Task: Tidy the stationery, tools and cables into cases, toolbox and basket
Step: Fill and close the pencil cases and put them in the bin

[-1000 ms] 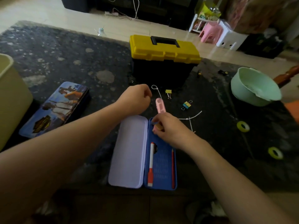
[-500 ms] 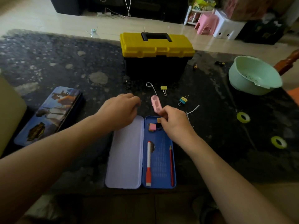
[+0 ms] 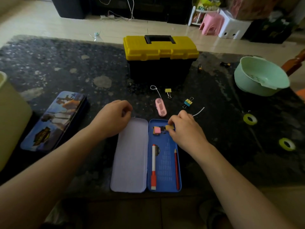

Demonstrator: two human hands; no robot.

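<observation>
My right hand (image 3: 185,129) pinches the small yellow piece (image 3: 170,127), light and stiff I think, by its sides over the pencil case (image 3: 165,171).

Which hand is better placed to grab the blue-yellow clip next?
Right, probably: the clip lies just beyond the right hand, though it pinches a yellow piece; the left hand is farther off.
</observation>
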